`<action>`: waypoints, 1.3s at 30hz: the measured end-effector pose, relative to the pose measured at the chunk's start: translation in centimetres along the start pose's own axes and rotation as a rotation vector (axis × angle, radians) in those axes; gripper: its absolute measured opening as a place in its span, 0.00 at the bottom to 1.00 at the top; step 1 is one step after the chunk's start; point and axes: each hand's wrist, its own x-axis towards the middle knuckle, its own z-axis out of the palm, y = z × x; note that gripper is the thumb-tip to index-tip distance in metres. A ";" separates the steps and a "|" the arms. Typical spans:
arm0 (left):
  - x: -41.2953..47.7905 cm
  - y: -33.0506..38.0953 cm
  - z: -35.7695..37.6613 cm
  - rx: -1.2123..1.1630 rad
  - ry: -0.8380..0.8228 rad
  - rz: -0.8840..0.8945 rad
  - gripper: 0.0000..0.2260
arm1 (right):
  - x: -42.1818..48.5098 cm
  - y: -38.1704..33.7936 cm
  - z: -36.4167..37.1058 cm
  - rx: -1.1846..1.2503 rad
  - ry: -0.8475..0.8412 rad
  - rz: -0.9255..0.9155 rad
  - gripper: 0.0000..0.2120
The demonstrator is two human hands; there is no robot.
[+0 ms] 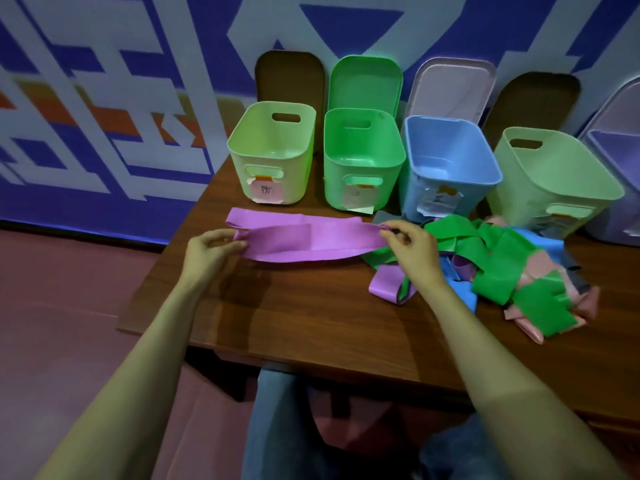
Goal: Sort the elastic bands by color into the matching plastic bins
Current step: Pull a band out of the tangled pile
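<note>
Purple band [304,240]: folded double, drawn out flat low over the counter [311,306], just in front of the two left-most bins. Its long axis runs left to right, parallel to the row of bins. Whether its underside rests fully on the wood, I cannot tell.

Left grip [207,249]: fingers curled, pinching the band's left end. Right grip [410,245]: thumb and fingers closed on the right end. Both have hold of the same band and nothing else.

Pile of bands [502,258]: green, pink, blue and further purple pieces, tangled, touching my right wrist and spreading to the right.

Row, left to right: pale green bin [273,157], green bin [363,161], blue bin [450,168], second pale green bin [554,178], purple bin [616,188], the last cut by the frame edge. The bins whose insides show hold no bands. Lids lean on the wall behind.

Assessment: the matching bin lies at the far right, beyond the pile, on the side away from my left grip. My right grip is the nearer; the band would travel end-first along its own axis, over the pile.
</note>
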 end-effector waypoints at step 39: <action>13.2 -2.2 2.2 0.475 0.190 0.010 0.14 | 7.0 1.5 9.1 -0.381 -0.143 0.207 0.07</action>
